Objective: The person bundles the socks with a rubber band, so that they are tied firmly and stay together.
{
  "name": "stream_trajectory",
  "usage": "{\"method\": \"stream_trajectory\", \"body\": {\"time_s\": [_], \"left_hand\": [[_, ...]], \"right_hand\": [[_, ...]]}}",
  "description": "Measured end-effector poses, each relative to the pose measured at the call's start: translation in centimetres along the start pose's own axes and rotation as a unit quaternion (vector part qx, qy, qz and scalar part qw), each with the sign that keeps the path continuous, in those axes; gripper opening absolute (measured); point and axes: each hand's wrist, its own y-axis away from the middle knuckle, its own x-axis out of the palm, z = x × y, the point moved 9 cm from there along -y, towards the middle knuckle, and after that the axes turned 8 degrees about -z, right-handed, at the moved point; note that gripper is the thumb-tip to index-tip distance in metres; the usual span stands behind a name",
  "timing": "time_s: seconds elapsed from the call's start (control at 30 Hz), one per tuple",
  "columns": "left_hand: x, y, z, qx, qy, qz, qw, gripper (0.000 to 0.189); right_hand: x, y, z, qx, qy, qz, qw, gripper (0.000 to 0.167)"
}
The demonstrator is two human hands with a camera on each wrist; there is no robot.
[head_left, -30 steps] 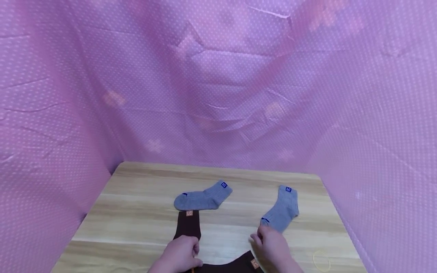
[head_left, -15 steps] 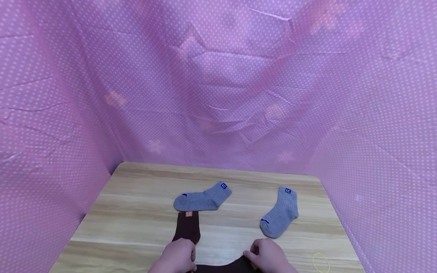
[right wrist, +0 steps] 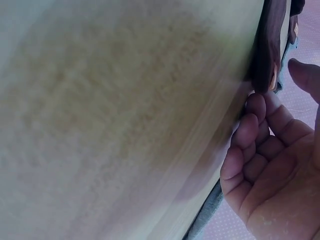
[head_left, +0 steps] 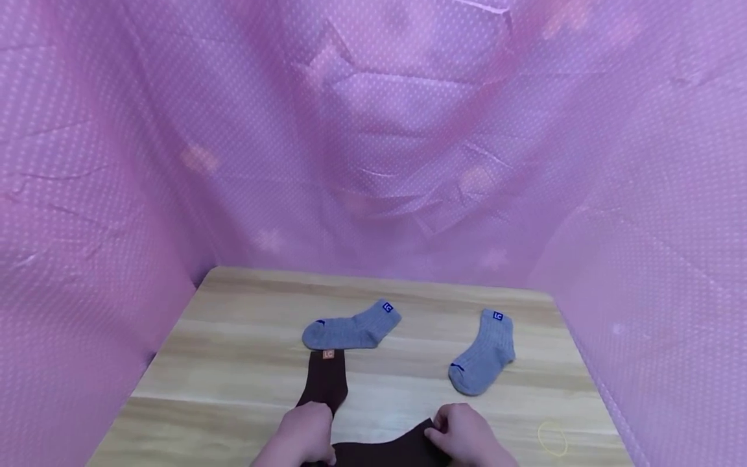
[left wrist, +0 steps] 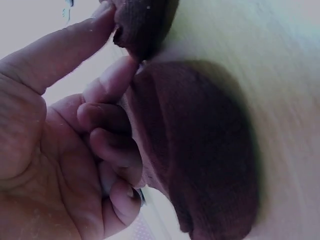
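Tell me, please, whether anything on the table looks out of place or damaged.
A thin yellow loop lies alone on the right side of the table; it looks odd because the other things lying there are socks. I see no damage.

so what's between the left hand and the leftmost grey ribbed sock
A dark brown fabric sock with an orange label, in the head view.
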Motion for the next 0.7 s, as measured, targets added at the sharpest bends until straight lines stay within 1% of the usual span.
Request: {"method": "stream_trajectory", "body": {"time_s": [0.03,0.07,0.13,0.3,0.37,0.47,0.53,0.7], "left_hand": [[-0.1,0.2,-0.1,-0.005,-0.013,-0.012,0.9998,0.039],[-0.2,0.3,-0.2,-0.010,-0.023,-0.015,0.9996,0.039],[-0.4,0.6,-0.3,-0.017,-0.043,-0.033,0.9984,0.040],[-0.1,0.9,-0.5,-0.019,-0.072,-0.037,0.9966,0.039],[0.1,1.2,-0.6,-0.015,-0.070,-0.035,0.9969,0.036],[0.2,1.5,-0.9,-0.008,-0.050,-0.029,0.9983,0.033],[0.1,1.5,-1.0,-0.005,-0.036,-0.028,0.9990,0.031],[-0.4,1.2,-1.5,-0.012,-0.009,-0.023,0.9996,0.029]], "right_hand": [[0.0,0.0,0.0,0.000,0.001,0.000,1.0000,0.029],[-0.1,0.1,0.1,-0.001,0.002,0.000,1.0000,0.028],[-0.1,0.1,0.2,-0.001,-0.002,0.003,1.0000,0.028],[0.1,0.3,0.8,0.004,-0.010,0.007,0.9999,0.027],[0.2,0.5,0.8,0.008,-0.014,0.009,0.9998,0.026],[0.3,0.8,0.7,0.015,-0.014,0.012,0.9997,0.025],[0.2,0.9,0.6,0.017,-0.014,0.009,0.9997,0.025],[-0.3,1.1,0.6,0.015,-0.015,-0.011,0.9997,0.025]]}}
